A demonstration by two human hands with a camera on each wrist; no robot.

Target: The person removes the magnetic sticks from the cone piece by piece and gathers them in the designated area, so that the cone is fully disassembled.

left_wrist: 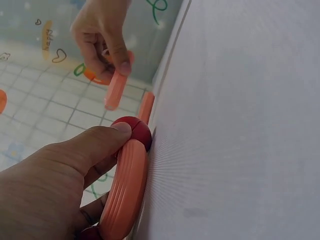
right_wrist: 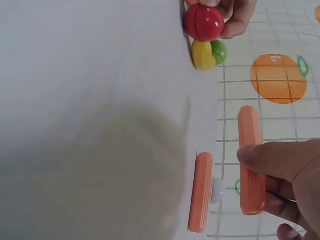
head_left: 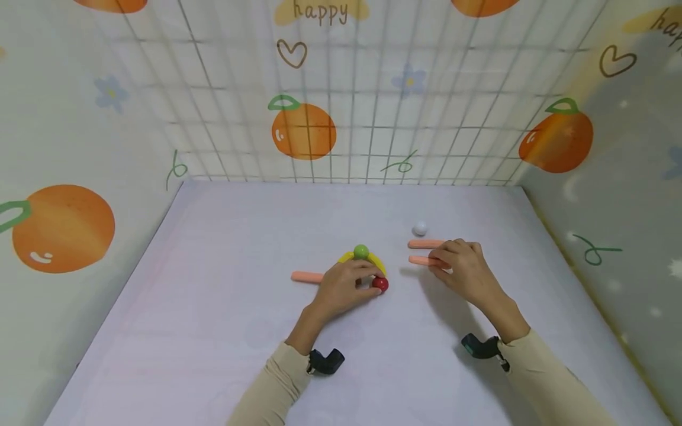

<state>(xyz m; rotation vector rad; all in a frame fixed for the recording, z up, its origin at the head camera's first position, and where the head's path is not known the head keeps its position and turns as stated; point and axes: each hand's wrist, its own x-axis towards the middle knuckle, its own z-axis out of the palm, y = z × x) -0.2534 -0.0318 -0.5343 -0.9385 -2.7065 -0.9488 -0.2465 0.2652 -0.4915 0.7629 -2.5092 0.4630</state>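
Note:
My left hand [head_left: 341, 287] pinches a shiny red ball [head_left: 380, 284] low over the white surface. Against that ball, in the left wrist view, lies a curved, ribbed orange-pink piece [left_wrist: 125, 190]; a second red ball [left_wrist: 90, 233] shows partly at its lower end. Just beyond the hand sit a yellow curved piece [head_left: 379, 262] and a green ball [head_left: 361, 252]. Between thumb and fingers, my right hand [head_left: 463, 269] holds a straight orange-pink ribbed stick [right_wrist: 251, 185], raised off the surface. A similar stick [right_wrist: 201, 192] lies behind it beside a white ball [right_wrist: 217, 191].
Another orange-pink piece [head_left: 306, 277] sticks out left of my left hand, partly covered by it. A wire grid [head_left: 367, 139] with fruit-printed cloth rises at the back of the white tabletop [head_left: 213, 331]. Printed cloth walls [head_left: 602, 219] stand on both sides.

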